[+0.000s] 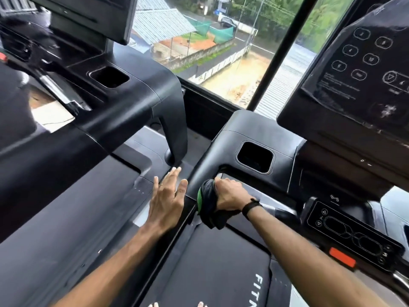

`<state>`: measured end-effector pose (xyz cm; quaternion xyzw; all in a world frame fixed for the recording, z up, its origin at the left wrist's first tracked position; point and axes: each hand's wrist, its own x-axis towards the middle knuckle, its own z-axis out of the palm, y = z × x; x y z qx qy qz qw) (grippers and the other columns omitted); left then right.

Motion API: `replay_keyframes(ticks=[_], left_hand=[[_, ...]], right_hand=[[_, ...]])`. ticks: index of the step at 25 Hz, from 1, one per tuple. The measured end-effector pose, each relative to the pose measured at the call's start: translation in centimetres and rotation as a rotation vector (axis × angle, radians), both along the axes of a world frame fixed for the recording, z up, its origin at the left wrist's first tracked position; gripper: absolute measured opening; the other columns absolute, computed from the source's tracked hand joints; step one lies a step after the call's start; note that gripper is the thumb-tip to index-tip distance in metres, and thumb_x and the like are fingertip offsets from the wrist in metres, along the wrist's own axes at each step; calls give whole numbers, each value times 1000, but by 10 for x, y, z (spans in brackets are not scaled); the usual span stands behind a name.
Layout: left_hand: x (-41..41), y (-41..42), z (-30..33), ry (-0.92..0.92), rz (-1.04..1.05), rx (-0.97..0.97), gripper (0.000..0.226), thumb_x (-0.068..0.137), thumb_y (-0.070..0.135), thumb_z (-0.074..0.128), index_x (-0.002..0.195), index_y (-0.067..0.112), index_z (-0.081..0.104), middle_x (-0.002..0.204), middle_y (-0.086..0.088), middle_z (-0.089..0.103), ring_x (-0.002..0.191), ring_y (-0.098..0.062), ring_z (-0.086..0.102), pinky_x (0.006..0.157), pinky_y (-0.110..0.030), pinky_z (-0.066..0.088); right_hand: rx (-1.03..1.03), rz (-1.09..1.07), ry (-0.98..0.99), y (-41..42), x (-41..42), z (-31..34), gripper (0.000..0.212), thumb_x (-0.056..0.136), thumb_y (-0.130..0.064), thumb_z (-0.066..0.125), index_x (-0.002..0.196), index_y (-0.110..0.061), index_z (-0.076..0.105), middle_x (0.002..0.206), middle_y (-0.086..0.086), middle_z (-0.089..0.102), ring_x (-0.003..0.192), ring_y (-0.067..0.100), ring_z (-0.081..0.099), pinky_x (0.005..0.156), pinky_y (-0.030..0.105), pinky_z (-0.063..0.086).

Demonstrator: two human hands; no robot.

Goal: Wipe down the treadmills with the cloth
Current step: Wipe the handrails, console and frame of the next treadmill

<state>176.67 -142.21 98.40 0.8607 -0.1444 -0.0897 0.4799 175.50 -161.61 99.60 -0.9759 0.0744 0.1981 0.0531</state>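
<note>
Two black treadmills stand side by side below me. My right hand [228, 194] grips a dark cloth with a green edge [208, 203] and presses it against the left handrail arm [212, 151] of the right treadmill, just below its rectangular cup holder [254, 157]. My left hand [168, 196] hovers flat with fingers straight and spread, above the gap between the two machines, holding nothing. The right treadmill's belt [221, 273] with white lettering runs under my arms.
The left treadmill's console arm [132, 103] and screen [88, 16] fill the upper left. The right console's keypad panel [358, 69] hangs at upper right, with a control bar and red stop tab [342, 257] lower right. A window [221, 52] lies ahead.
</note>
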Motion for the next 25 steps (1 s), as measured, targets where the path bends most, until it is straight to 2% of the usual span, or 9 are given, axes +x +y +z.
replay_keyframes(ticks=[5,8,13,14,16,18,22,24,25], left_hand=[[1,-15,-20,-132,-26,87,62,103,49,24,152,14,35,162,-3,29,142,3,7,124,-33,-8],[-2,-22,-42,-210,-63,175,80,95,61,10,152,12,35,161,-9,30,151,-14,19,123,-31,-12],[0,-30,-49,-318,-103,328,80,96,62,7,151,13,38,159,-12,34,149,-21,28,121,-32,-17],[0,-30,-50,-330,-104,333,79,97,61,7,151,14,39,159,-12,34,149,-22,29,122,-34,-15],[1,-30,-50,-338,-95,339,80,97,62,4,151,14,40,158,-12,36,148,-22,31,122,-37,-14],[0,-32,-51,-357,-83,377,80,98,61,4,150,13,41,157,-12,38,147,-23,33,123,-38,-12],[1,-33,-49,-352,-110,410,75,97,57,12,149,13,42,157,-12,38,146,-23,34,123,-38,-11],[-2,-33,-48,-390,-140,430,74,97,56,12,149,14,43,157,-12,38,146,-23,35,123,-37,-13],[-2,-33,-49,-401,-141,433,73,97,56,12,148,14,44,156,-12,39,146,-23,35,123,-36,-13]], right_hand=[[-516,-245,-263,28,-15,-39,53,87,-22,62,134,-6,45,124,19,54,116,38,52,103,51,38],[-291,-106,-160,15,-10,-25,30,81,-26,69,107,-14,61,107,9,67,100,32,64,82,37,47],[177,-67,170,-23,22,-1,44,58,-51,88,77,-18,65,80,1,65,82,25,64,67,25,47],[150,-93,104,-23,15,-8,43,58,-49,87,78,-18,64,80,2,64,79,25,63,65,27,46],[-213,30,-228,-8,-20,-27,35,62,-34,82,83,-16,61,78,6,66,70,27,65,59,30,46],[-342,25,-295,-5,-39,-34,30,62,-23,78,83,-15,59,74,7,66,64,27,65,55,30,47],[134,-43,155,-39,13,-4,43,57,-44,86,82,-14,65,83,2,68,82,26,67,72,34,57],[130,-73,110,-36,6,-6,43,58,-44,84,85,-16,68,85,5,70,81,27,68,71,33,57],[-39,-39,-80,-26,-12,-13,37,62,-39,80,87,-15,65,86,8,69,80,29,68,68,32,53]])
